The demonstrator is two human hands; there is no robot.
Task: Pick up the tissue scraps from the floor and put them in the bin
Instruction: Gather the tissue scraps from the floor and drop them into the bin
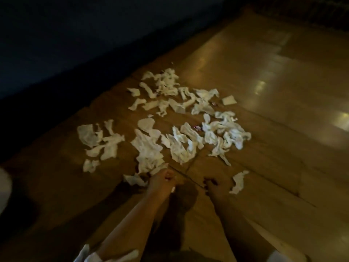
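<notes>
Several white tissue scraps (pixel 170 118) lie scattered over the glossy brown floor (pixel 264 76). My left hand (pixel 162 179) is down at the near edge of the pile. Its curled fingers pinch the lower end of a long crumpled tissue scrap (pixel 149 154), and a small white bit shows under its palm. My right hand (pixel 215 186) hovers low beside it with its fingers curled, and no tissue shows in it. A single tissue strip (pixel 238 181) lies just right of that hand. No bin is clearly in view.
A dark wall (pixel 56 44) runs along the upper left. At the left edge sits a pale rounded object (pixel 4 190), cut off by the frame. Small red wrapper bits (pixel 196 127) lie among the scraps. Bright reflections mark the floor to the right.
</notes>
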